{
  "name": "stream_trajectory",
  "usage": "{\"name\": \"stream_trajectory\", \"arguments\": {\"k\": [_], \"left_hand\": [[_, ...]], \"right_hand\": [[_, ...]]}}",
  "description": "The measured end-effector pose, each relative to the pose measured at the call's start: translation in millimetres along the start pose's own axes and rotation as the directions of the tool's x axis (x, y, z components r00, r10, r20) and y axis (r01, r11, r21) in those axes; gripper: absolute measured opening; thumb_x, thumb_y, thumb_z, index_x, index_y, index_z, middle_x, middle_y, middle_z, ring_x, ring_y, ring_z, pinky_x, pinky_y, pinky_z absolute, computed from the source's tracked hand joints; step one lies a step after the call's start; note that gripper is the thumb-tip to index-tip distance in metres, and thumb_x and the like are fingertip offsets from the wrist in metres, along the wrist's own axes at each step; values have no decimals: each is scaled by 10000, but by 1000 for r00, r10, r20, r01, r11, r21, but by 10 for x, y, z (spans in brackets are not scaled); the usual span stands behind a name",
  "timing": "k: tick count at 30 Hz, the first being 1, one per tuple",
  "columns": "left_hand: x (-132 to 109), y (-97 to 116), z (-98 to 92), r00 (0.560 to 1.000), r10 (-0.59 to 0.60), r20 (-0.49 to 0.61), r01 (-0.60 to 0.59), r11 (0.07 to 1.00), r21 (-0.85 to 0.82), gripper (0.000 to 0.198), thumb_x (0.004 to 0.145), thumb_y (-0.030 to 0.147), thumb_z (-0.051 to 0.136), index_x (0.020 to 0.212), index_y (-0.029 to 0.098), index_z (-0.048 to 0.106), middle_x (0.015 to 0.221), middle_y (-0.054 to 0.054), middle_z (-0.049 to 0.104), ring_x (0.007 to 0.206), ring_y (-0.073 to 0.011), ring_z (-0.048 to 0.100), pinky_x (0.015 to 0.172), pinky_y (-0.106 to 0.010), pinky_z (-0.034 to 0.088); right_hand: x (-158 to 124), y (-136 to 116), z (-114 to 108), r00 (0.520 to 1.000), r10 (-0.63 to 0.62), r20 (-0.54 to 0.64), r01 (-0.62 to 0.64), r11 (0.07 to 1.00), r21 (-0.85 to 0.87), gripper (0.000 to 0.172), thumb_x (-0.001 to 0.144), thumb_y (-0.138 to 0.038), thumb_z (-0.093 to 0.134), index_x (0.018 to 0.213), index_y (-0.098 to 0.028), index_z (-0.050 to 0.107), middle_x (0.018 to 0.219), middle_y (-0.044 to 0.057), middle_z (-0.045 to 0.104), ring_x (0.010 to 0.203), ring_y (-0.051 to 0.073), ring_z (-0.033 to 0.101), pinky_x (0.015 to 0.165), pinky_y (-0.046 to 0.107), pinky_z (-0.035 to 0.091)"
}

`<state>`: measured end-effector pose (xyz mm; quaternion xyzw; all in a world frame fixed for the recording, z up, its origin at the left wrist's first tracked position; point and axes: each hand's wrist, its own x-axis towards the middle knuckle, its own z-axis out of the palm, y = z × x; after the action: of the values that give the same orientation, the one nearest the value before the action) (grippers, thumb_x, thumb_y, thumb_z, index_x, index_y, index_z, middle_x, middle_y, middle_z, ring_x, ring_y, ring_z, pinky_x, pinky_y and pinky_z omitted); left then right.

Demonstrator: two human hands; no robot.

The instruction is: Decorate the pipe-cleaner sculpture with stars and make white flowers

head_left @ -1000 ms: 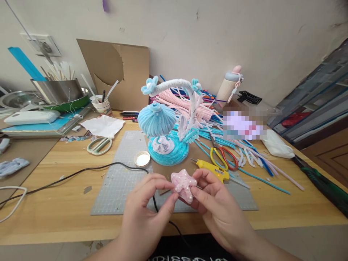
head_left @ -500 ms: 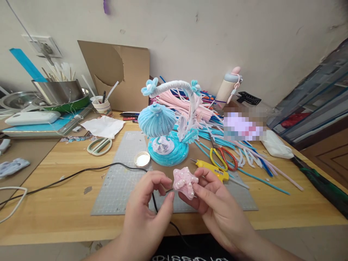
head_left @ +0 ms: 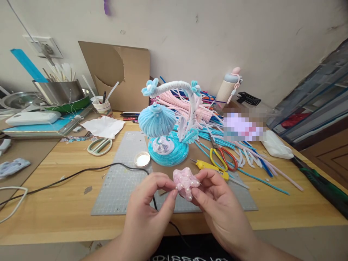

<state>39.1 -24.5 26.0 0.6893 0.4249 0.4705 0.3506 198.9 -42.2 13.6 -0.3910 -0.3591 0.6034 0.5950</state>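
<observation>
Both hands hold a small pink fuzzy star (head_left: 185, 182) dotted with white pearls, low over the grey cutting mat (head_left: 119, 181). My left hand (head_left: 150, 208) pinches the star's left edge between thumb and fingertips. My right hand (head_left: 217, 206) grips its right side and underside. Just behind stands a blue and white pipe-cleaner lamp (head_left: 165, 123) with a shell-shaped shade on a round coiled base. A yellow glue gun (head_left: 212, 167) lies right of the star, behind my right hand, and its black cord (head_left: 81, 173) runs under my left hand.
A heap of pink, blue and white pipe cleaners (head_left: 217, 137) covers the right of the wooden table (head_left: 54, 217), with red and yellow scissors (head_left: 224, 156) on it. Pale green scissors (head_left: 100, 145), a small round tin (head_left: 142, 158), tissue (head_left: 103, 126), a paper cup (head_left: 102, 105) and cardboard (head_left: 119, 78) sit behind.
My left fingers came off the star half a second ago and have closed on its left edge again. The star has turned slightly in my right hand.
</observation>
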Motion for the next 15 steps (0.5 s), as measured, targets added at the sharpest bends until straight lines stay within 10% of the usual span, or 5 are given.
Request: {"name": "stream_trajectory", "arguments": {"k": [15], "left_hand": [[37,58,5,1000,20,-2,-19,998,56,87,831,120,547,821,197,586,831,-18,623,803,-135,605,724,-264,493]], "right_hand": [[0,-30,52,998,55,-23,-53,994,97,164,799,-233,697,884,-257,559,883,-15,607,820,123,593,746,293,553]]}}
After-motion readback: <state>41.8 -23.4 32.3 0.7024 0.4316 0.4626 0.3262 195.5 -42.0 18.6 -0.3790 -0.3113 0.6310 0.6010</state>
